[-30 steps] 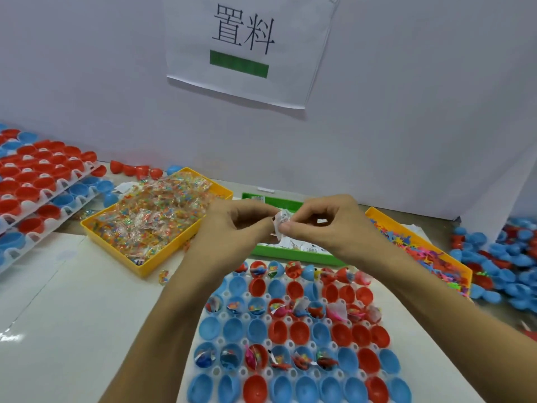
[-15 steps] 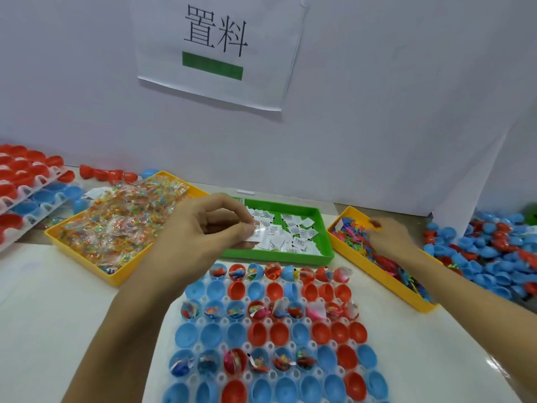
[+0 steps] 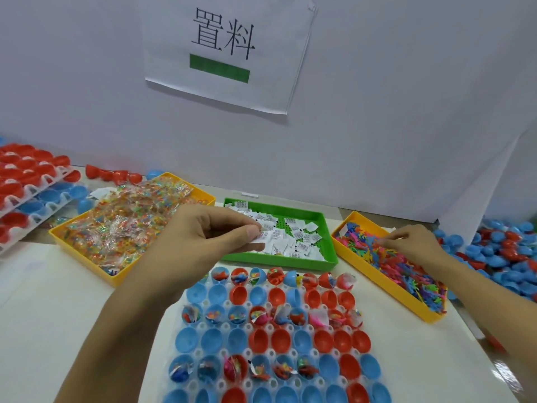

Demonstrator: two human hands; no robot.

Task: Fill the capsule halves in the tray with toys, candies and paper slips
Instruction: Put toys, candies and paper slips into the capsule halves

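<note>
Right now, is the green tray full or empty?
Partly full. White paper slips cover most of the green tray, but bare green floor shows at its back middle.

A second ago both my hands pinched one paper slip point(image 3: 259, 246) together; now only my left hand point(image 3: 203, 242) holds it, while my right hand point(image 3: 412, 242) has reached into the toys point(image 3: 401, 266).

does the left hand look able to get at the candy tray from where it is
Probably yes. The left hand hovers beside the yellow candy tray, whose open top has nothing over it. But its fingers already pinch a paper slip, so its grip is occupied.
</note>
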